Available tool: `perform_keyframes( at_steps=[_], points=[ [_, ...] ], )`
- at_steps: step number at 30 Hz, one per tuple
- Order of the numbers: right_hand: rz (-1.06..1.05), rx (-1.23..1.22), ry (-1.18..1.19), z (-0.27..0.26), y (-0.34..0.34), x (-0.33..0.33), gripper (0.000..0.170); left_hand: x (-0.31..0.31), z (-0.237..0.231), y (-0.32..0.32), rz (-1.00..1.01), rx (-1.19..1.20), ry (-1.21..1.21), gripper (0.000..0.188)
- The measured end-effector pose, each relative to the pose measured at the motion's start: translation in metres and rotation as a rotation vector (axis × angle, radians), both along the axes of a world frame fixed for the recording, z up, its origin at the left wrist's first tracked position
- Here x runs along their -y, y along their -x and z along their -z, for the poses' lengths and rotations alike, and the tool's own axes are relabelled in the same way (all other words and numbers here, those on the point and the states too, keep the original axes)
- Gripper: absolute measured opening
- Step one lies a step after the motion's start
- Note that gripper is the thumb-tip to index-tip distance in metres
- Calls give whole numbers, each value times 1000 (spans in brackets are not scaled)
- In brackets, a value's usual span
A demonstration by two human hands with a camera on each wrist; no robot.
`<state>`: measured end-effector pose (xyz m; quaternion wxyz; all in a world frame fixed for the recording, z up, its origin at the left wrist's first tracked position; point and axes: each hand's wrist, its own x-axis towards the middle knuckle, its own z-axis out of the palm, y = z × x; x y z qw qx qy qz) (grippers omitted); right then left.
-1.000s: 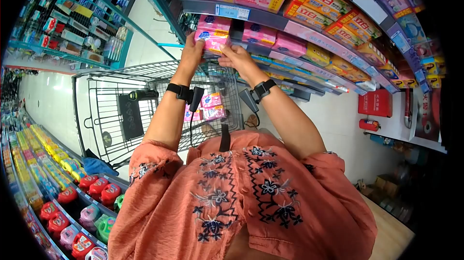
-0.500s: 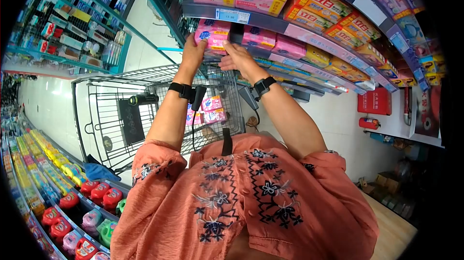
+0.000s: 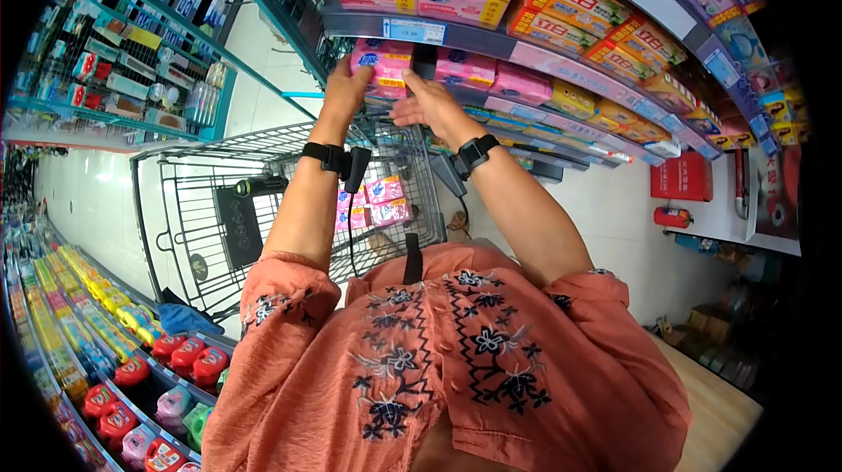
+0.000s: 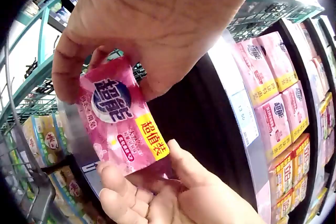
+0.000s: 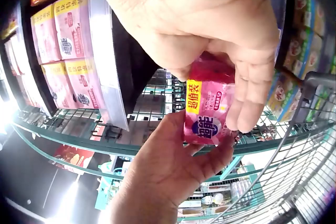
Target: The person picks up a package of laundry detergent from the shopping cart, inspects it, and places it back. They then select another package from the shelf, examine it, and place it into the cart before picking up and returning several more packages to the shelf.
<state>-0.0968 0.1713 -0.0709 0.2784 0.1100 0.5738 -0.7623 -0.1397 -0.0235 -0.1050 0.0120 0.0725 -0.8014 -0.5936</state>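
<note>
Both hands hold a pink wrapped soap pack with a yellow band, in front of the lower shelf and over the cart's far end. My left hand grips its left end, fingers curled round it in the left wrist view. At the banded end is my right hand, thumb on one side of the pack and fingers along the other. A darker pink surface shows by the right palm. Several similar pink packs lie in the wire shopping cart below.
Pink soap boxes and orange boxes stack on the upper shelf. More pink packs stand right of the hands. A teal rack stands at the left. Red bottles line a shelf at lower left; a fire extinguisher is at right.
Both hands keep the pack at nearly the same place near the shelf. The right fingers have spread a little away from its underside. The view has shifted slightly.
</note>
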Motion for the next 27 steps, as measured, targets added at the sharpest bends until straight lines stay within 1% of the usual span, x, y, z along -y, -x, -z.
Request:
perform_keyframes(
  at_steps=[4, 7, 10, 13, 16, 17, 19, 22, 25, 27],
  points=[
    [2, -4, -1, 2, 5, 1, 78, -3, -21, -7, -14, 94, -26, 64],
    [6, -3, 1, 2, 6, 0, 79, 1, -22, -2, 25, 93, 6, 64],
    [2, 19, 1, 0, 9, 0, 79, 0, -31, -1, 23, 213, 42, 63],
    [-3, 30, -5, -3, 12, -1, 78, -1, -41, -2, 54, 177, 16, 62],
    [24, 8, -5, -1, 14, 0, 75, 3, -27, 13, 67, 63, 73, 61],
    [38, -6, -4, 0, 16, 1, 74, 5, -23, 15, 76, 104, 61, 62],
    [25, 4, 9, 1, 19, -1, 74, 0, -44, 11, 94, 186, 37, 62],
    [40, -12, 10, 3, 23, -2, 71, -3, -34, 15, 87, 139, -6, 63],
    [76, -29, -6, 11, 24, 1, 65, -7, -26, 17, 41, 66, 51, 64],
    [97, -37, -20, 13, 26, 3, 63, -7, -20, 21, 31, 80, 71, 65]
  ],
)
